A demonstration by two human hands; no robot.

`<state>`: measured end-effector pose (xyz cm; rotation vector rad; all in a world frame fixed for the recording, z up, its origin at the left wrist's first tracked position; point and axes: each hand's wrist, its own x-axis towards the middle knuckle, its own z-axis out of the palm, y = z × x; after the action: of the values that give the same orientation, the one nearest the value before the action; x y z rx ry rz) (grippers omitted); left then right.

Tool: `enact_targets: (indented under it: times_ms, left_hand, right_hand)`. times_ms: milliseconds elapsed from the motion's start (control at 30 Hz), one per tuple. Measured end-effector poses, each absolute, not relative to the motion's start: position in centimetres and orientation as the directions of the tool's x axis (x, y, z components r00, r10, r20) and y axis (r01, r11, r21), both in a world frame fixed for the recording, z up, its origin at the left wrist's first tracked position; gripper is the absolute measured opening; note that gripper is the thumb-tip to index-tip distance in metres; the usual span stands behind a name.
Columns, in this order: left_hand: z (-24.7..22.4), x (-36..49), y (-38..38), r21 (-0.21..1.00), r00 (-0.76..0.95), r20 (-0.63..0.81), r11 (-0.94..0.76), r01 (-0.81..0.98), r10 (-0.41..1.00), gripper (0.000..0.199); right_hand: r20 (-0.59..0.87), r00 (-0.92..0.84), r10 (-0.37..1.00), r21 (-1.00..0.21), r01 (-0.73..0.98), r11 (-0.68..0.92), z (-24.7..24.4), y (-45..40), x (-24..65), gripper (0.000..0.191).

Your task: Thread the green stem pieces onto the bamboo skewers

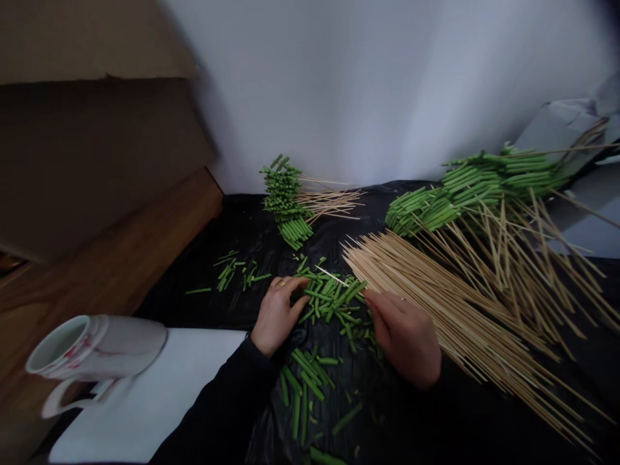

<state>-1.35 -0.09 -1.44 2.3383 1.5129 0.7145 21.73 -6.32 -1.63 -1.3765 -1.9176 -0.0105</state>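
Note:
Cut green stems (322, 297) lie in a loose pile on black plastic sheeting (194, 307). At the pile's left edge is my left hand (279, 311), thumb and fingers curved toward some stem pieces; whether it grips one is unclear. My right hand (404, 332) is closed at the pile's right side, pinching a thin wooden skewer (332, 276) whose pointed end reaches left over the stems. Further stem pieces (307, 378) are scattered nearer to me. Beside my right hand lies a large bundle of bare skewers (436, 290).
Skewered green stems are stacked at the back centre (285, 200) and back right (477, 184), against a pale wall (314, 90). A white mug (109, 342) stands on a white sheet (179, 387) at left. Cardboard (97, 142) rises behind.

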Motion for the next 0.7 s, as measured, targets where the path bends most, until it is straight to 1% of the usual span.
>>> enact_targets:
  times_ms: [267,400,600,700]
  left_hand:
    - [-2.07,-1.65,0.38,0.449,0.303,0.292,-0.409,0.794,0.907,0.024]
    - [-1.78,-1.86,0.32,0.431,0.318,0.27,-0.409,0.804,0.909,0.026]
    - [-1.68,-1.68,0.24,0.394,0.311,0.258,-0.394,0.831,0.915,0.019]
    - [-1.76,-1.67,0.34,0.431,0.349,0.247,-0.425,0.796,0.904,0.015]
  right_hand:
    - [0.558,-0.138,0.818,-0.412,0.81,0.418,-1.85,-6.38,21.61,0.022]
    - [0.548,-0.137,0.825,-0.413,0.814,0.409,-1.89,-6.39,21.57,0.023]
    - [0.538,-0.153,0.829,-0.404,0.817,0.412,-1.86,-6.46,21.56,0.025]
    - [0.541,-0.155,0.827,-0.404,0.815,0.417,-1.81,-6.49,21.51,0.025]
